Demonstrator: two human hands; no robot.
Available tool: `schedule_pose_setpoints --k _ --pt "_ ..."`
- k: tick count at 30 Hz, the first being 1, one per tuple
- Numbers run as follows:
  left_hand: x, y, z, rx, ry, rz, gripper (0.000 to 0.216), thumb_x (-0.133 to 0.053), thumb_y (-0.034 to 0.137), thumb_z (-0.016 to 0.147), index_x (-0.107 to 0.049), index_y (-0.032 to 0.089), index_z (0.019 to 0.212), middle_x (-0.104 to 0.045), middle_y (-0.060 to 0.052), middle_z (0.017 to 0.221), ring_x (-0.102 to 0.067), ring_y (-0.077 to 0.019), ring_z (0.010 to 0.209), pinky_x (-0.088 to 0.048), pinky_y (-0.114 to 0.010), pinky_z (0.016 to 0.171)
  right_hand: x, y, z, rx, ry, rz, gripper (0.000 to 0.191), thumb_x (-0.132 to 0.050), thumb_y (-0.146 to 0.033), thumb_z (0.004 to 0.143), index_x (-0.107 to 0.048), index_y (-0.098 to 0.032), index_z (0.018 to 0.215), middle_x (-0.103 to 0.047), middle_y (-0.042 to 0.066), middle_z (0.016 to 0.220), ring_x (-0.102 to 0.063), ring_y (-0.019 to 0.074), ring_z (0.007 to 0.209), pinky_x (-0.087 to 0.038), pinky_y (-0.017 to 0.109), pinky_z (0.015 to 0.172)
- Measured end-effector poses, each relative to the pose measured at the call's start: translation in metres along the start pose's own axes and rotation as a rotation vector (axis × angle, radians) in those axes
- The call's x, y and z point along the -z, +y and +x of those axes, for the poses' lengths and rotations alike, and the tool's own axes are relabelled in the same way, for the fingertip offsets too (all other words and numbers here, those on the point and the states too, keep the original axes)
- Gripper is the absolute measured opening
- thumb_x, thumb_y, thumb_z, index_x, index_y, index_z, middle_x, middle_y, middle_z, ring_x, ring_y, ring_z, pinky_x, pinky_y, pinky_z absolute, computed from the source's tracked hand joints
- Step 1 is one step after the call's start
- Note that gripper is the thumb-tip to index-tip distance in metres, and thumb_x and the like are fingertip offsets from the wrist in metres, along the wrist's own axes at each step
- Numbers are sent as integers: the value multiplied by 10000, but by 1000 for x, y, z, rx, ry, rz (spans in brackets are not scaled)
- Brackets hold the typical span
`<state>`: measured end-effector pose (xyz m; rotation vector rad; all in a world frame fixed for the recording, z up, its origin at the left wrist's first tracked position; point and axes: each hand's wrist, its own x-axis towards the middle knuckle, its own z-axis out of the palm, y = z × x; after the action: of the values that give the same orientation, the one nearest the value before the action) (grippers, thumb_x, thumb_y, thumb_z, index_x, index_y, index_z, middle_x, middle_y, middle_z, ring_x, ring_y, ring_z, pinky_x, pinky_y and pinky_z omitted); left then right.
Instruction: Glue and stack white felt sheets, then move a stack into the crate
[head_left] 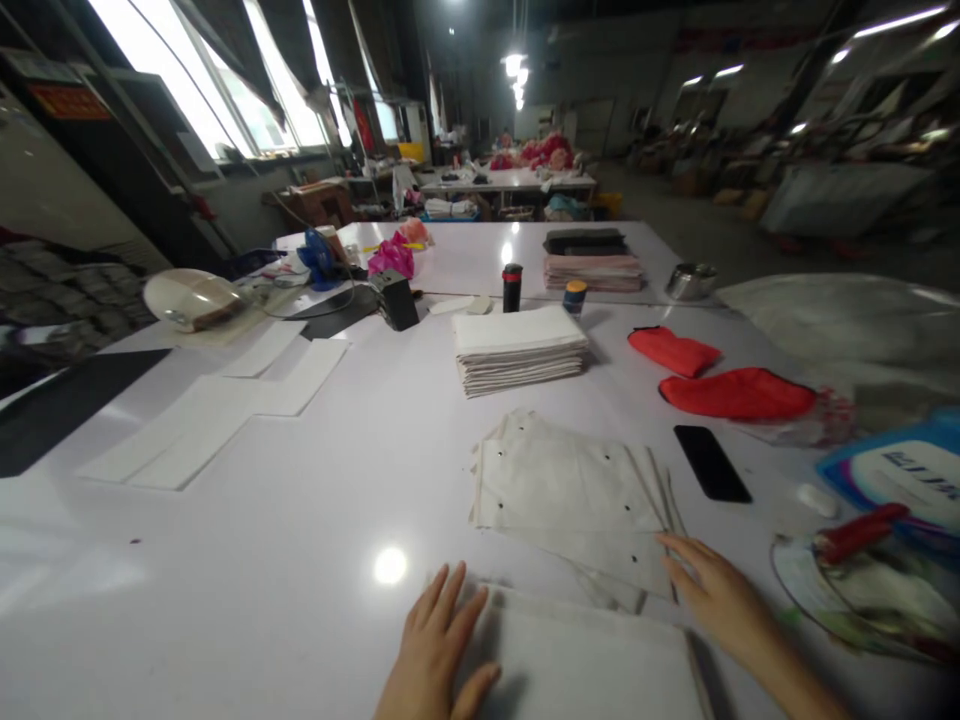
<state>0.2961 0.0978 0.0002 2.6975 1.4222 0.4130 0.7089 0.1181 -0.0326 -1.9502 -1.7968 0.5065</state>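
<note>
A wide white desk (315,520) is seen, with a fanned pile of punched white fabric pieces (570,490) at its middle and a neat stack of folded white cloth (519,350) behind it. Nearest the camera a flat white fabric panel (585,660) is laid out. The step in hand is judged to be the flattening and squaring of this panel beside the pile; a steady press and a careful alignment of edges would be called for next. The left hand (439,655) is laid palm down on the panel's left edge, fingers spread and gripping nothing. The right hand (712,590) is stretched forward, fingers extended flat on the pile's lower corner, nothing pinched.
</note>
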Motion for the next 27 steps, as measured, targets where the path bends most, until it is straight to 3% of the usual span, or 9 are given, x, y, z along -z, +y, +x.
schedule_pose_setpoints --k 3,6,9,13,17,22,25,27 --pt "-2 -22 39 219 9 -191 419 -497 399 902 -569 284 1298 -525 -77 1372 -489 -257 1263 -472 -413 1019 -7 33 57 -161 39 -17 530 -291 -359 858 -661 -55 1086 -645 184 1089 -609 293 1022 -478 407 918" --pt "-20 -46 93 492 -167 -458 389 -480 325 888 -621 162 1212 -613 -119 1237 -591 -231 1105 -466 -382 999 -26 56 95 -267 48 -36 415 -370 -273 839 -671 -62 1031 -661 200 1030 -625 315 980 -482 416 858" --pt "-50 -63 141 711 -271 -560 394 -512 256 852 -616 92 1194 -666 -138 1121 -657 -200 913 -506 -310 864 -37 65 112 -351 31 -15 248 -518 -287 790 -689 -119 851 -687 153 825 -657 303 782 -499 383 692" --pt "-86 -75 172 856 -278 -557 304 -569 276 808 -651 106 1046 -708 -102 884 -656 -181 703 -497 -269 665 -31 58 118 -355 12 80 182 -569 -326 705 -607 -184 598 -636 92 605 -617 267 575 -453 344 542" --pt "-98 -78 179 961 -245 -517 259 -645 234 716 -624 102 939 -684 -99 806 -633 -195 700 -456 -257 607 -12 24 115 -219 68 202 256 -507 -447 684 -582 -206 642 -643 77 648 -613 254 612 -449 339 558" --pt "-79 -74 184 908 -204 -565 86 -638 122 656 -559 144 680 -588 -36 670 -564 -168 681 -390 -234 592 31 -49 94 -9 157 268 363 -510 -576 751 -574 -219 745 -562 14 622 -535 204 583 -415 315 559" --pt "-45 -69 181 848 -138 -695 117 -601 150 704 -485 161 687 -504 8 638 -493 -119 623 -358 -210 570 63 -76 61 33 258 324 364 -550 -578 786 -573 -216 764 -557 12 635 -537 192 578 -431 297 544" --pt "-10 -66 170 794 -109 -814 130 -569 217 758 -449 170 742 -463 30 648 -444 -89 582 -342 -192 546 78 -76 28 -9 295 387 388 -580 -602 783 -585 -214 807 -594 21 665 -579 198 584 -466 276 510"
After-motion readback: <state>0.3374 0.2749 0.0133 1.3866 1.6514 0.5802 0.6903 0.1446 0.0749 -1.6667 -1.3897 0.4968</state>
